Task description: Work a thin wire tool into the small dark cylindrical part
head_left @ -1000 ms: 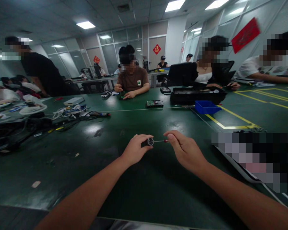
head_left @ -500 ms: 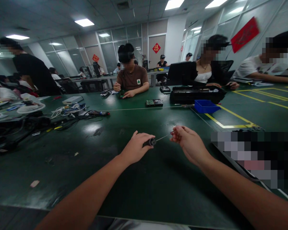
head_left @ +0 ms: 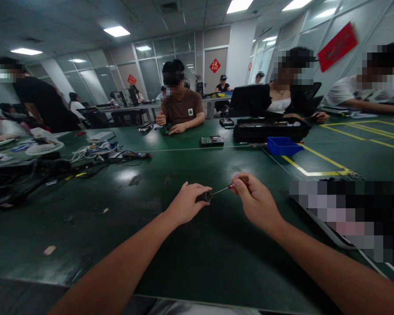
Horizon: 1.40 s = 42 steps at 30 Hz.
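Between the thumb and fingers of my left hand (head_left: 188, 202) is a small black cylindrical part (head_left: 207, 196), its round end facing right. My right hand (head_left: 258, 199) is closed around the dark red handle of a screwdriver (head_left: 220, 190). The thin metal shaft slants down to the left, and its tip meets the round end of the cylinder. Whether the tip sits in a screw is too small to tell. Both hands are held over the green tabletop (head_left: 184, 267).
Beyond my hands lie a circuboard-faced hard drive (head_left: 212, 140), a blue bin (head_left: 284, 145) and a long black tray (head_left: 271, 130). Tangled cables (head_left: 98, 153) cover the left side. A blurred-out object (head_left: 344, 218) is at right. Across the table a person in brown (head_left: 182, 109) works.
My right hand has turned, with the thumb now lying across the front of the screwdriver handle. My left hand and the cylinder stay nearly in place.
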Each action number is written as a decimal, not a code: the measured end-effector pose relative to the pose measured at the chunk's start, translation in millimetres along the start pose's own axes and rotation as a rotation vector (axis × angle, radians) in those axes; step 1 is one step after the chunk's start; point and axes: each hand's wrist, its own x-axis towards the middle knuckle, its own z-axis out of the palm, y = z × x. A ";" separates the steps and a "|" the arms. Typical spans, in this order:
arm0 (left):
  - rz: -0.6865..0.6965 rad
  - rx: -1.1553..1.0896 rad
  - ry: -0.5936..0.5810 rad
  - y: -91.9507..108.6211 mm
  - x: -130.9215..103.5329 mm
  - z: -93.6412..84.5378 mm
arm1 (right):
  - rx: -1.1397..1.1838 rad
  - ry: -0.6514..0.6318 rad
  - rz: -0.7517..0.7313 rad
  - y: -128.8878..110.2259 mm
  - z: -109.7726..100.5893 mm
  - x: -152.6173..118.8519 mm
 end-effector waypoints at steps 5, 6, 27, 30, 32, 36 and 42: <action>0.038 0.025 0.011 -4.3 -0.6 3.5 | -0.151 -0.040 -0.068 -4.8 -1.6 -2.2; 0.043 0.025 0.017 -5.1 -0.6 4.0 | -0.164 -0.044 -0.080 -6.2 -2.2 -2.1; -0.235 -0.291 0.164 3.6 -0.5 -0.3 | -0.237 -0.020 -0.074 -9.9 -5.4 -0.1; -0.173 -0.136 0.101 11.6 -0.6 3.3 | -0.244 -0.010 -0.093 -9.9 -5.1 0.2; -0.129 -0.052 0.068 14.1 0.4 8.3 | -0.251 -0.006 -0.094 -9.8 -4.6 0.6; -0.155 0.143 0.012 14.6 3.3 18.2 | -0.245 -0.014 -0.085 -10.0 -4.1 0.7; -0.170 0.310 -0.028 15.3 8.5 24.1 | -0.240 -0.023 -0.079 -10.4 -4.6 0.4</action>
